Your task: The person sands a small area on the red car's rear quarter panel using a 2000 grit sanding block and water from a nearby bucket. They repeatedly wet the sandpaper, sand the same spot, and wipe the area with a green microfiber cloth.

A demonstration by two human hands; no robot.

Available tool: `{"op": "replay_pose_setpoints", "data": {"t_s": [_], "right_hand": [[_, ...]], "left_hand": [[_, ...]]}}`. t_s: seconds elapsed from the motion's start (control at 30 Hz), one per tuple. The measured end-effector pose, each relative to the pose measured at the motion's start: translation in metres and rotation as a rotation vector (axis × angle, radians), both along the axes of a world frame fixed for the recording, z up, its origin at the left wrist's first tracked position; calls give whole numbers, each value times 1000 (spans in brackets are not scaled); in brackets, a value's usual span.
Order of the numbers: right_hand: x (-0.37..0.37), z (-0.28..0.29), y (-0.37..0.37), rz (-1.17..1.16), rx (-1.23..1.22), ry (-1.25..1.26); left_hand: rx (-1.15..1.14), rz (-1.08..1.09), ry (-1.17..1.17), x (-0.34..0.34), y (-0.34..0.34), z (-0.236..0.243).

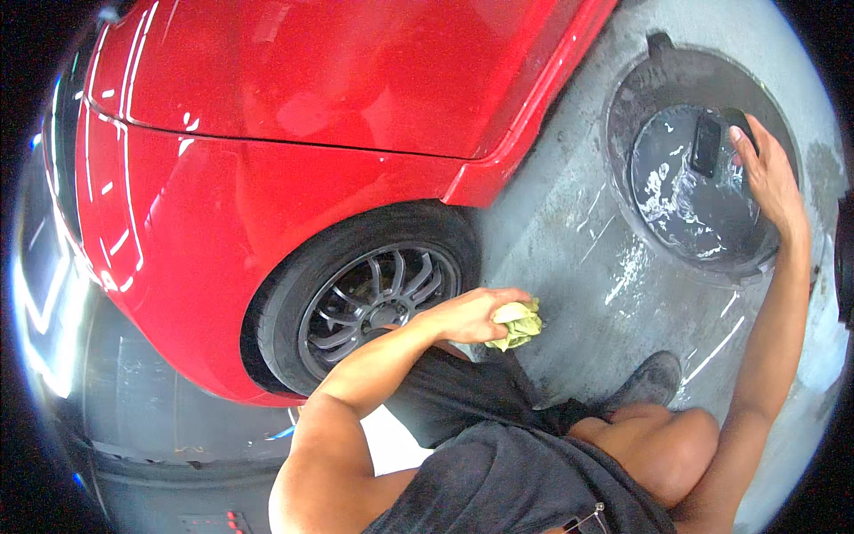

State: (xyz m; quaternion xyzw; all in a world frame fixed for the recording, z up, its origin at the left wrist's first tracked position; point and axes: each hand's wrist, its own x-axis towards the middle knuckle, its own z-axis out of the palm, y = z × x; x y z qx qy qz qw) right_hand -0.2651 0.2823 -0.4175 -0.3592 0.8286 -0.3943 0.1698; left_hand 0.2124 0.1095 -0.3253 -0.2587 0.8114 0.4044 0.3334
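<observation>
My left hand [478, 315] is closed around a crumpled yellow-green cloth [518, 324], in front of the wheel [378, 294] of a red car [294, 116]. Off to the right, my right arm reaches out over a round dark bucket [623, 165]. In my right hand [772, 173], between thumb and fingers, is a dark block-shaped thing [707, 146] whose kind I cannot make out. Dark liquid with streaks of white foam [680, 200] lies below it in the bucket.
The grey floor [569, 240] looks wet and carries bright reflections. My shoe [654, 378] stands between my knee and the bucket. The car's red side runs up from the wheel to the top edge. At the lower left is a dark, shiny surface [142, 383].
</observation>
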Motion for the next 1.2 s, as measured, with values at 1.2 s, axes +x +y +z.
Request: {"op": "replay_pose_setpoints", "data": {"t_s": [1.2], "right_hand": [[247,206,-220,292,-1109,-502]], "left_hand": [[-1924,-776,756,-93,-98,392]]}}
